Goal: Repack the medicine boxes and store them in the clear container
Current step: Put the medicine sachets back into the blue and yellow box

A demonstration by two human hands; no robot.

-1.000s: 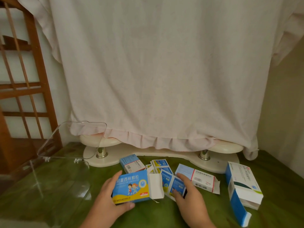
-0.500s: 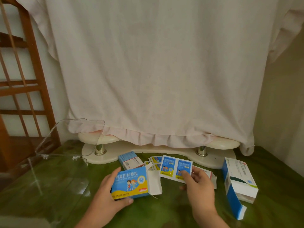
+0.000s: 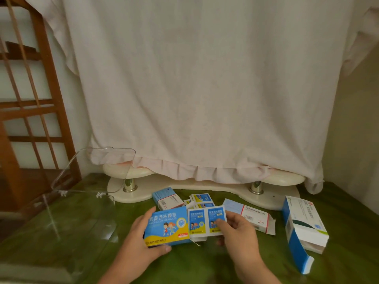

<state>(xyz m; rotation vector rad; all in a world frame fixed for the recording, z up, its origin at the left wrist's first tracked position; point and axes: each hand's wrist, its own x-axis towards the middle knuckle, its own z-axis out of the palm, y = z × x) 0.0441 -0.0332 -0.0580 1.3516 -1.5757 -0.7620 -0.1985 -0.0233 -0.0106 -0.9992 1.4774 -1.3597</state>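
L hand (image 3: 141,240) grips the blue-yellow box (image 3: 167,228) low over the green desk (image 3: 205,265), fingers (image 3: 148,214) curled round its left end; right-end flap open. R hand (image 3: 240,234) pinches a two-sachet strip (image 3: 207,222), thumb on front, strip right at that open end. Crowding behind: small blue-white box (image 3: 167,199), loose sachets (image 3: 201,198), red-striped white box (image 3: 253,219) w/ flap open. Far right, tall blue-white box (image 3: 303,222), end flap hanging open. To the left sits the clear container (image 3: 61,212), lid raised. At back: cream stand (image 3: 205,186) & pink cloth (image 3: 194,89).
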